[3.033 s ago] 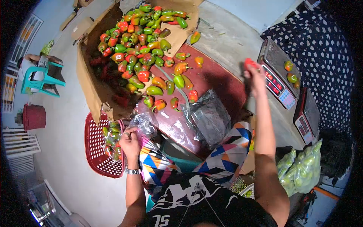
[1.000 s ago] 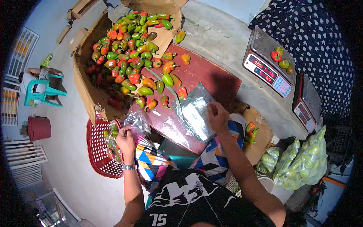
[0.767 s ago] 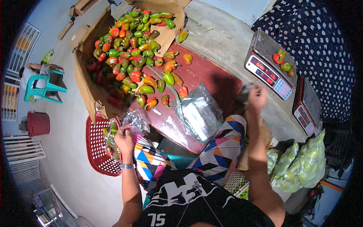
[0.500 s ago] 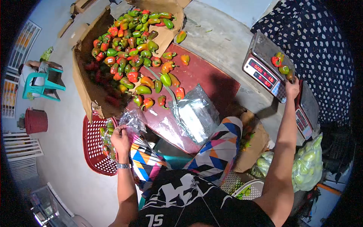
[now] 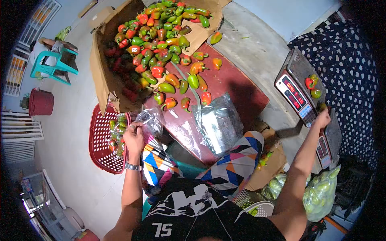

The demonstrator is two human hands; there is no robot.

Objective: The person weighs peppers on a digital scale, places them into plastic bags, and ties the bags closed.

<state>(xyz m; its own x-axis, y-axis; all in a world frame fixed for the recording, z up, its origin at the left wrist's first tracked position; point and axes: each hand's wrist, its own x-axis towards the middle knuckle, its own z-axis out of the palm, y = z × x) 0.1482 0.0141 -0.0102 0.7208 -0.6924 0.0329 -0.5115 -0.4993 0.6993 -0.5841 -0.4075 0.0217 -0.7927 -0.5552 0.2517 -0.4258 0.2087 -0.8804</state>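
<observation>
My left hand [image 5: 133,138] is closed on the gathered edge of a clear plastic bag [image 5: 150,121], above the rim of a red plastic basket [image 5: 96,148]. Packed bell peppers [image 5: 117,136] in clear plastic lie in that basket. At the near end of a digital scale [image 5: 299,66], my right hand [image 5: 322,119] has its fingers around a dark greenish pepper [image 5: 323,106], mostly covered by the hand. A red pepper [image 5: 309,83] and a green one [image 5: 315,93] rest on the scale's plate, close to that hand. The red display is lit.
A cardboard box [image 5: 100,52] spills many peppers onto a red board [image 5: 241,86], where clear plastic bags [image 5: 220,124] also lie. A second scale [image 5: 332,136] stands beside the first. Bagged green produce [image 5: 320,195] sits at lower right. Someone is by a teal chair [image 5: 51,64].
My right hand has drawn back slightly from the peppers on the scale, with the dark pepper in its fingers. The display digits differ. The camera view has shifted; my left hand still holds the bag.
</observation>
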